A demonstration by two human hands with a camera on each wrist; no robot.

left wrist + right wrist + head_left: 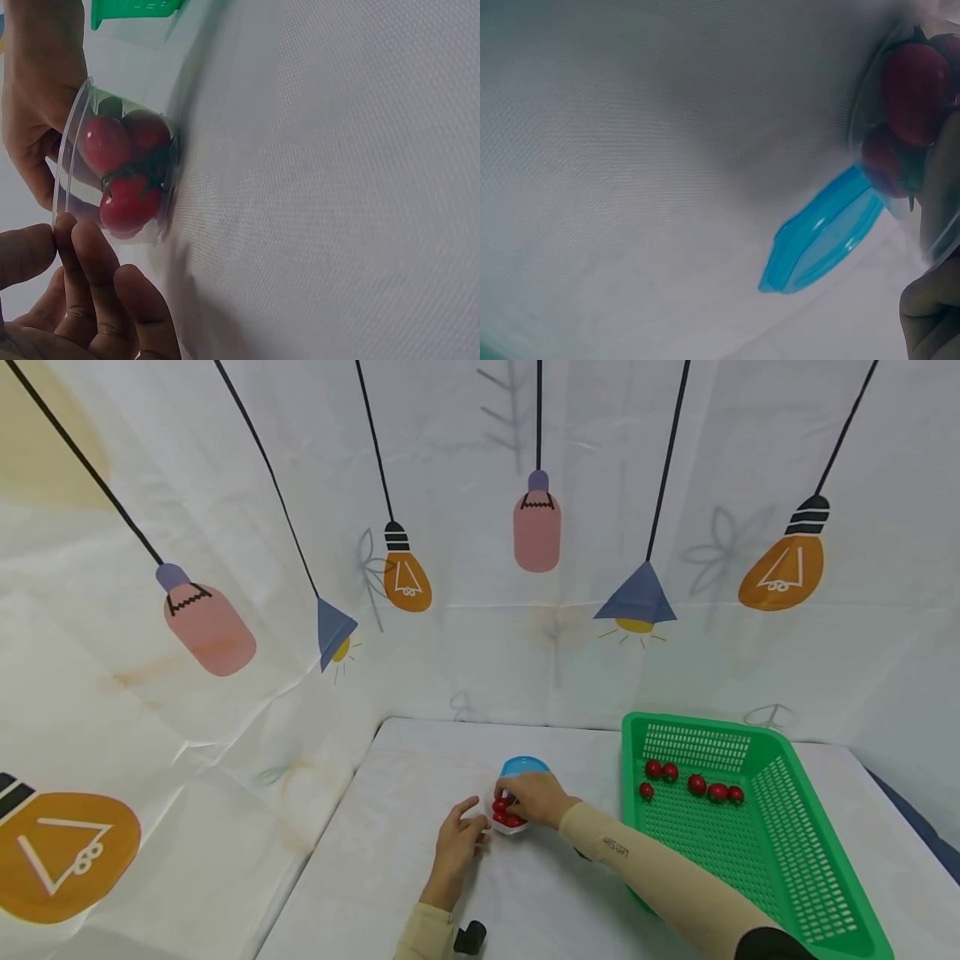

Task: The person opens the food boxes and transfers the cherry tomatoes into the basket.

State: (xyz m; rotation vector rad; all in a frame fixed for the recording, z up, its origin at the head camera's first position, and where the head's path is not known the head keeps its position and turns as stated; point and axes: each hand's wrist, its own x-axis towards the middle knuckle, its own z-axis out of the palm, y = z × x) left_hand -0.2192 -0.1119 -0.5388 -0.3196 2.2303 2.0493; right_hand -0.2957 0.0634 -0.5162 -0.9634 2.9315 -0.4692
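A clear plastic tub (86, 199) with several red cherry tomatoes (126, 202) stands on the white table. My right hand (536, 797) reaches over the tub from the right, fingers down inside the rim among the tomatoes. Its fingertips are partly hidden, so I cannot tell whether they grip a tomato. My left hand (455, 843) is at the tub's near left side, fingers loosely bent, with fingertips (67, 225) right at the rim. Behind the tub lies a blue lid (525, 765), which the right wrist view shows at the tub's edge.
A large green plastic basket (757, 852) stands on the right, under my right forearm. Several cherry tomatoes (697, 785) lie toward its far end. A white sheet printed with hanging lamps (537, 531) covers the wall behind the white table (420, 768).
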